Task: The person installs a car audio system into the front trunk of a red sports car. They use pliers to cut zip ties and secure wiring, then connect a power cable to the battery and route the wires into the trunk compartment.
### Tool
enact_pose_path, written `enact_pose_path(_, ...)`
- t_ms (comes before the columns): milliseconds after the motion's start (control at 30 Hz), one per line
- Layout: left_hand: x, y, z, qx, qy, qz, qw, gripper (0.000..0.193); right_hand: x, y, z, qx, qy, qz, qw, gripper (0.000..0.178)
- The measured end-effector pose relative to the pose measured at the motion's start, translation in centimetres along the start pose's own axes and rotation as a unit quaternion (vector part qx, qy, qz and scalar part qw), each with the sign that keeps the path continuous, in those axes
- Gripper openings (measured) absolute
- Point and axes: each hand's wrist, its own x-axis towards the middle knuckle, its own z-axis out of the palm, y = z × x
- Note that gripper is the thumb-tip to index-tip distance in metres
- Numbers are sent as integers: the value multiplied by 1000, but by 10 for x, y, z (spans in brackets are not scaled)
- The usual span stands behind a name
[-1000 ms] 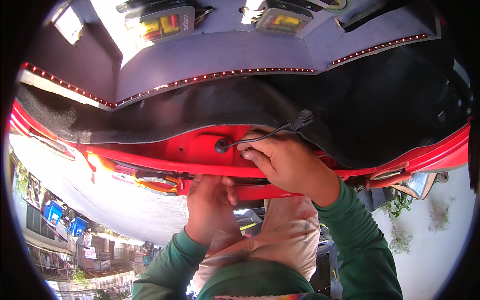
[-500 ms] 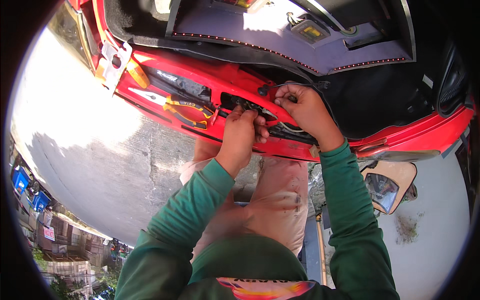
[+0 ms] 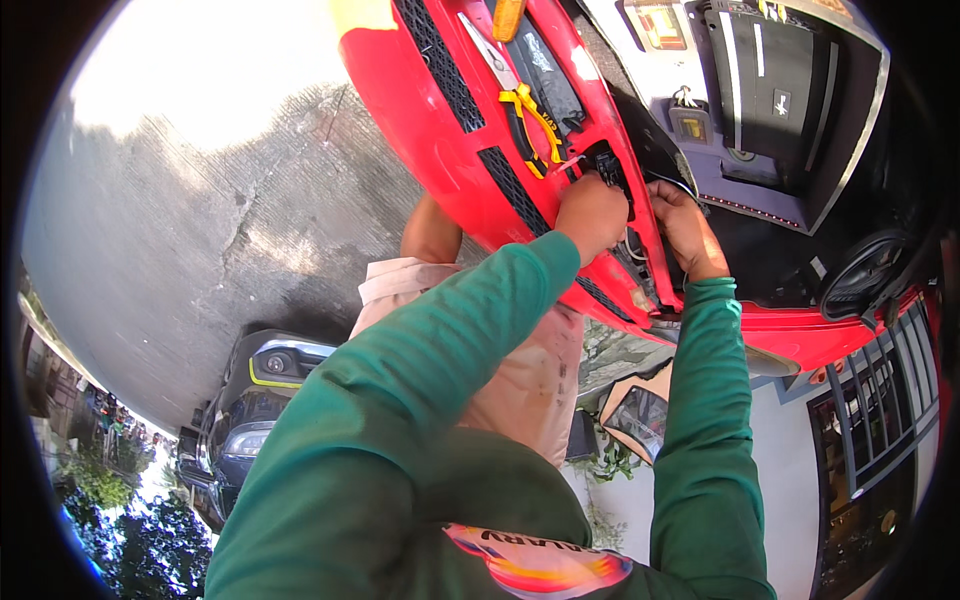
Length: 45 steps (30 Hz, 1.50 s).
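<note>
My left hand point(image 3: 593, 216) is closed, its fingertips down in a narrow opening of the red car body panel point(image 3: 420, 140). A black part point(image 3: 607, 166) shows in that opening just beyond the knuckles; whatever the fingers grip is hidden. Across the red ridge, at the edge of the dark-lined trunk, my right hand point(image 3: 684, 228) has its fingers curled together. A thin dark cable runs by its fingertips, but what they pinch is not clear. Long-nose pliers point(image 3: 524, 112) with yellow and black handles lie on the panel, beyond my left hand.
A yellow tool handle point(image 3: 508, 18) lies past the pliers. Inside the trunk stands a lined box point(image 3: 750, 200) with a strip of small red lights and a black unit point(image 3: 775, 90). A parked dark car point(image 3: 262, 400) stands on the concrete at left; a barred window point(image 3: 880, 400) is at right.
My view has turned, so the red panel now slants steeply. My left hand reaches deeper into the opening. The black plug that hung by my right hand is no longer visible.
</note>
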Motion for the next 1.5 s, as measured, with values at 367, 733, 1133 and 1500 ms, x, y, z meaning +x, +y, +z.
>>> enact_pose_path(367,7,3,-1,70,-39,80,994,23,2,-12,-1,-29,-16,60,998,28)
enact_pose_path(733,1,14,-10,19,-60,6,998,30,8,-15,1,-101,-8,95,990,32)
enact_pose_path(1133,-5,19,-12,-24,-57,-49,997,27,-15,4,9,-177,136,-78,972,25)
enact_pose_path(1500,-2,12,-5,-46,-28,-79,995,21,-27,-47,65,-41,257,-334,906,22)
